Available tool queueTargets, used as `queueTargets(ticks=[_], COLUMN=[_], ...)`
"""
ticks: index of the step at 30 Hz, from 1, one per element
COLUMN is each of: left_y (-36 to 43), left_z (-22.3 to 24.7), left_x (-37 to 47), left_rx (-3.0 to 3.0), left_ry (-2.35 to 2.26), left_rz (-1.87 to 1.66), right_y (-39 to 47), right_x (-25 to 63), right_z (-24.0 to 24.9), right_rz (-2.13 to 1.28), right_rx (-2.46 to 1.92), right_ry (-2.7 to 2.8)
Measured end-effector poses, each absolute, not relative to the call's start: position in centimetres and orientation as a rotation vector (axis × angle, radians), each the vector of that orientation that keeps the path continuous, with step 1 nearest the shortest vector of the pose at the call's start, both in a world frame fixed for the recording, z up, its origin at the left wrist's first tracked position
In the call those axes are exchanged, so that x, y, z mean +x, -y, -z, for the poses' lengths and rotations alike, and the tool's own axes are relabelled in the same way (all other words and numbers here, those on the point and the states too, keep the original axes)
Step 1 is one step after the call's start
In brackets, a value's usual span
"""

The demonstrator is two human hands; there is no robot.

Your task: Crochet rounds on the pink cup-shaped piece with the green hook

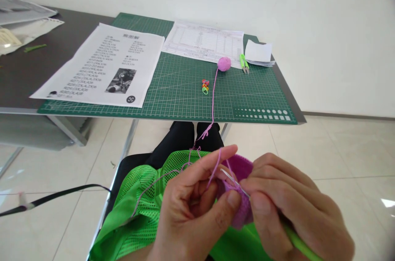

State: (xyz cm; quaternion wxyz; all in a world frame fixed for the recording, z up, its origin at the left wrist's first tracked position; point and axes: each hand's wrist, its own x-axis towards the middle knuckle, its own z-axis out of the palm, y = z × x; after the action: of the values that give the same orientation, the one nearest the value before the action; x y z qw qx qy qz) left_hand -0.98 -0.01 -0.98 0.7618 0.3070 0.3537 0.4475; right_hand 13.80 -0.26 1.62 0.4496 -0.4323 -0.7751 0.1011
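My left hand (197,203) pinches a pink crochet piece (240,213) between thumb and fingers, its index finger raised with a strand of pink yarn (214,168) looped over it. In my right hand (296,203) is a crochet hook (294,236) with a green handle. The hook's metal tip passes through the edge of the piece and points up to the left, with yarn across its shaft. Loose yarn trails over my lap and up to a small pink yarn ball (224,64) on the table. Part of the crochet piece is hidden behind my fingers.
On the green cutting mat (179,84) lie a printed pattern sheet (108,63), a printed form (203,40), several coloured stitch markers (205,86), green snips (244,64) and a stack of white paper slips (258,53). A black strap (61,197) hangs at the left.
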Motion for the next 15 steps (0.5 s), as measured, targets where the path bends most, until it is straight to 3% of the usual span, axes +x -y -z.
queueTargets(ticks=[7, 15], left_y=[1.1, 0.0], left_z=[1.1, 1.2], left_x=[-0.2, -0.9], left_rx=[0.648, 0.548], left_ry=[-0.853, -0.738], left_rz=[-1.121, -0.973], right_y=[0.9, 0.1], right_x=[13.8, 13.2], right_z=[0.3, 0.0], right_rz=[-0.263, -0.419], right_rx=[-1.067, -1.067], right_ry=[1.842, 1.666])
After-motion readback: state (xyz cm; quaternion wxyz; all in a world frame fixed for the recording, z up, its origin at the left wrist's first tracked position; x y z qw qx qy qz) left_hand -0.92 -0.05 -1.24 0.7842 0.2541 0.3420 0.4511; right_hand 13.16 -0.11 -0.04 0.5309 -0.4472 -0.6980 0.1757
